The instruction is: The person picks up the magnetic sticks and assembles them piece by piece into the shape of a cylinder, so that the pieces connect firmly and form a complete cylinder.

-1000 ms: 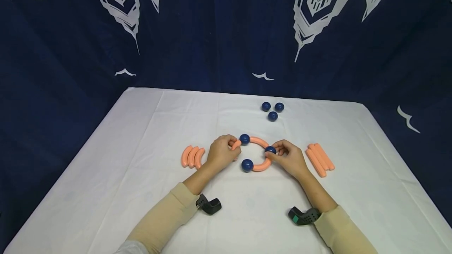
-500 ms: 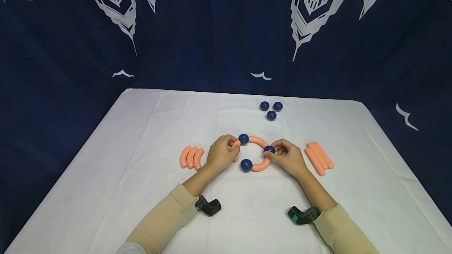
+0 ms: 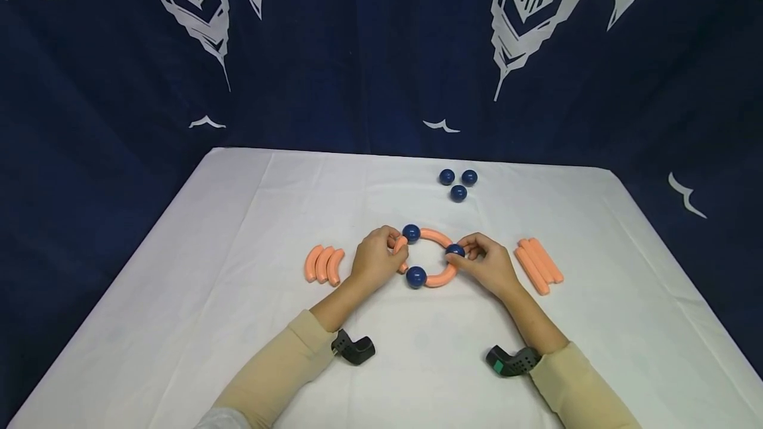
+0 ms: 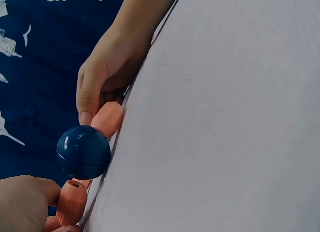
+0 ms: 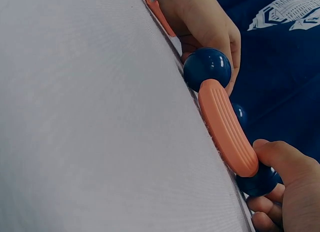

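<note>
My left hand [image 3: 375,258] pinches a curved orange rod [image 3: 401,244] at the left side of a ring-like shape of rods and blue balls. The rod's upper end meets the far blue ball [image 3: 411,233]. Its lower end, with a small hole showing in the left wrist view, lies close to the near blue ball [image 4: 84,152]; contact is unclear. My right hand [image 3: 490,269] grips the right-hand blue ball [image 3: 456,249] between thumb and fingers. Two curved orange rods, one far [image 3: 436,237] and one near [image 5: 227,127], join that ball to the other two.
Several loose items lie on the white-covered table [image 3: 238,349]: curved orange rods [image 3: 324,264] at left, straight orange rods [image 3: 539,266] at right, and three blue balls [image 3: 458,193] at the back. A dark blue printed curtain [image 3: 369,85] hangs behind.
The lower end of the left hand's curved rod has swung right, closer to the near blue ball. My right hand keeps its grip on the right-hand ball.
</note>
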Available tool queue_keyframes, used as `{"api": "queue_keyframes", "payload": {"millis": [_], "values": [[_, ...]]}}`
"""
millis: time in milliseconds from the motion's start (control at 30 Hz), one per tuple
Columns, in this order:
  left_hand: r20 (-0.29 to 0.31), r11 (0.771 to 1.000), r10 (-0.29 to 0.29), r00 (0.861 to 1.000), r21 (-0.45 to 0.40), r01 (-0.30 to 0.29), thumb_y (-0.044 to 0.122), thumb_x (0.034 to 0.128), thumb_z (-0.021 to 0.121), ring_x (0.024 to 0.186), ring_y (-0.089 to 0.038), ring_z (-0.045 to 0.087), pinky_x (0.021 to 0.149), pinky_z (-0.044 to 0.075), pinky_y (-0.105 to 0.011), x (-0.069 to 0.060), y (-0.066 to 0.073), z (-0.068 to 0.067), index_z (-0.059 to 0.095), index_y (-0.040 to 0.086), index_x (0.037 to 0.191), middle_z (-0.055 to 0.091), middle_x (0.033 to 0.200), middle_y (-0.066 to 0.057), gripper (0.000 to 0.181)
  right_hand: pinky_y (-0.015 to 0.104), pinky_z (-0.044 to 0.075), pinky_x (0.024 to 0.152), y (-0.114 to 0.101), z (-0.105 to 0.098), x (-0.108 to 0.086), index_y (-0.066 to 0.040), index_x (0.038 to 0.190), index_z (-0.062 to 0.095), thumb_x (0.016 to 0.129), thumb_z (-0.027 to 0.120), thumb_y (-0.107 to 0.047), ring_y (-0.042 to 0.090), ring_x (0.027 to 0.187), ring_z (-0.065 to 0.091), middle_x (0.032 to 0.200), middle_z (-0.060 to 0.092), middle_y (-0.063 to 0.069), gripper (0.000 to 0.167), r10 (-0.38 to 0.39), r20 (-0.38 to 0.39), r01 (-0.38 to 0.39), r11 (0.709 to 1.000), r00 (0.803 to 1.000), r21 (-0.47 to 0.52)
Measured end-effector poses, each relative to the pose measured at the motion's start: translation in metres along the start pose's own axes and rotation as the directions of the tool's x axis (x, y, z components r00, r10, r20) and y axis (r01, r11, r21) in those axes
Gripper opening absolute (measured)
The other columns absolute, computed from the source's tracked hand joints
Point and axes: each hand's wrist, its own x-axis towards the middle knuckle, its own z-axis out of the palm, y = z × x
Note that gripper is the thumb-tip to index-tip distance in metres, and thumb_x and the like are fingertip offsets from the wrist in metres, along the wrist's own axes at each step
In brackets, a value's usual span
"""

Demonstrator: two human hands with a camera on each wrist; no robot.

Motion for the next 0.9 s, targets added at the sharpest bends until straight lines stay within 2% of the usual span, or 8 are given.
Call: {"api": "queue_keyframes", "payload": {"millis": [267, 567, 900], "values": [[-0.021, 1.000, 0.001, 1.000, 0.009, -0.001, 0.019, 0.0833, 0.070, 0.067, -0.012, 0.052, 0.060, 0.044, -0.025, -0.0007, 0.0018, 0.0030, 0.066, 0.002, 0.107, 0.060, 0.085, -0.002, 0.029, 0.025, 0.038, 0.063, 0.0012, -0.0002, 0.0007, -0.004, 0.099, 0.066, 0.082, 0.080, -0.026, 0.018, 0.071, 0.048, 0.079, 0.054, 0.006, 0.032, 0.007, 0.000, -0.007, 1.000, 1.000, 0.000], [-0.015, 1.000, 0.000, 1.000, 0.024, 0.000, 0.020, 0.0832, 0.070, 0.066, -0.011, 0.052, 0.060, 0.044, -0.025, -0.0016, 0.0005, 0.0029, 0.067, 0.004, 0.106, 0.060, 0.084, -0.001, 0.028, 0.025, 0.038, 0.063, 0.0004, 0.0007, -0.0014, -0.003, 0.100, 0.066, 0.082, 0.080, -0.025, 0.018, 0.071, 0.048, 0.080, 0.056, 0.006, 0.032, 0.001, 0.004, -0.001, 1.000, 1.000, 0.011], [-0.033, 0.999, 0.041, 0.999, 0.007, -0.041, 0.016, 0.0797, 0.069, 0.080, -0.015, 0.058, 0.071, 0.048, -0.027, -0.0004, -0.0030, 0.0049, 0.066, 0.004, 0.106, 0.059, 0.092, -0.002, 0.029, 0.025, 0.038, 0.063, 0.0021, 0.0009, -0.0001, -0.006, 0.099, 0.066, 0.081, 0.081, -0.025, 0.019, 0.072, 0.047, 0.081, 0.056, 0.004, 0.030, -0.033, 0.005, 0.033, 0.999, 0.999, 0.005]]}}
